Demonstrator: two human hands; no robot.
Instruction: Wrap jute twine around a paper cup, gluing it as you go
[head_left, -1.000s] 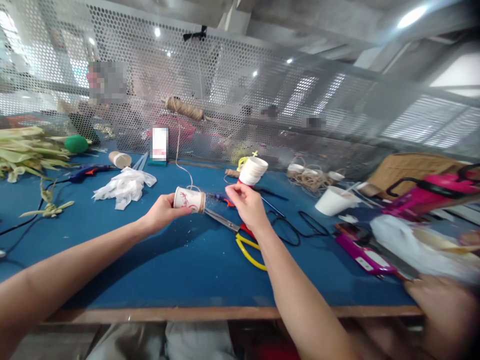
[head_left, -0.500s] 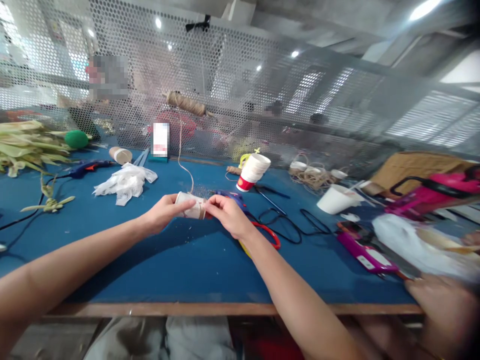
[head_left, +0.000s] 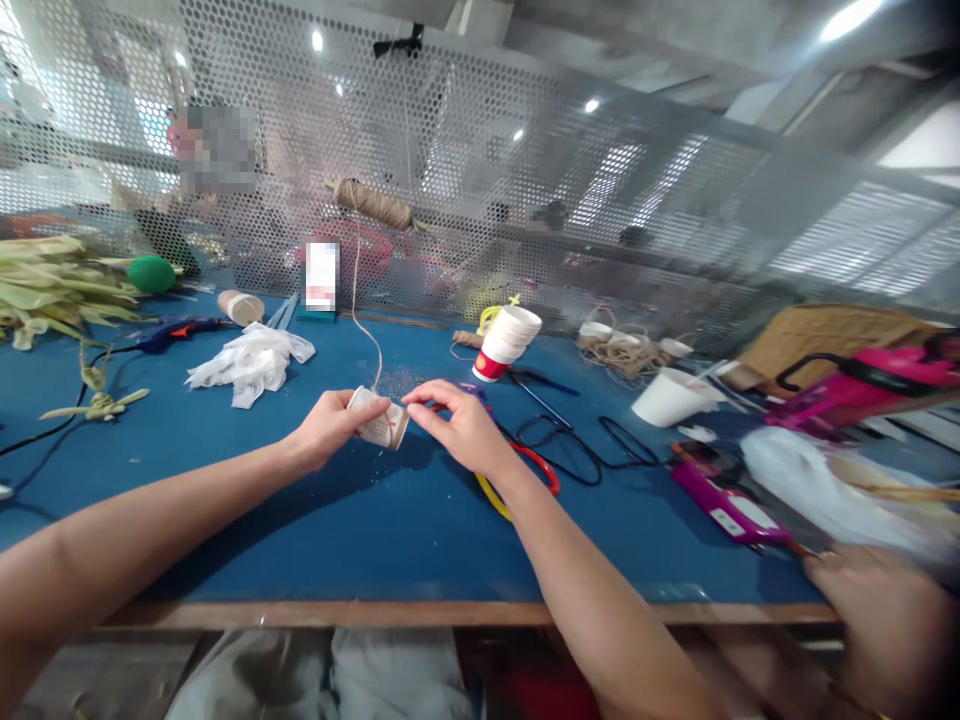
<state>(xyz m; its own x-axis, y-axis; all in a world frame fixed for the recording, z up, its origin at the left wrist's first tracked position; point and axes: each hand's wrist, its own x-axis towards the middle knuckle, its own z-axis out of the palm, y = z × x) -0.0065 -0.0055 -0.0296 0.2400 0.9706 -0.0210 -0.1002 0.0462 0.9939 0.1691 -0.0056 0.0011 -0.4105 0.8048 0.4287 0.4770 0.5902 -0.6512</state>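
Observation:
My left hand (head_left: 328,428) is closed round a small white paper cup (head_left: 379,423) with red print, held on its side just above the blue table (head_left: 315,530). Jute twine is wound round the cup's rim end. A strand of twine (head_left: 366,330) rises from the cup to a spool (head_left: 373,207) hung on the mesh wall. My right hand (head_left: 457,425) sits at the cup's right end, its fingers pinched together by the wound twine. Red and yellow handled scissors (head_left: 525,470) lie on the table under my right wrist.
A stack of paper cups (head_left: 504,342) stands behind my hands. White plastic (head_left: 250,364), a glue gun (head_left: 174,331) and green leaves (head_left: 52,290) lie left. A tipped white cup (head_left: 667,398), black cord (head_left: 577,445) and pink tools (head_left: 724,505) lie right. Another person's hand (head_left: 877,620) is at lower right.
My right hand came down from near the cup stack to the cup's right end and now pinches at the twine there. The cup has tilted slightly and dropped lower.

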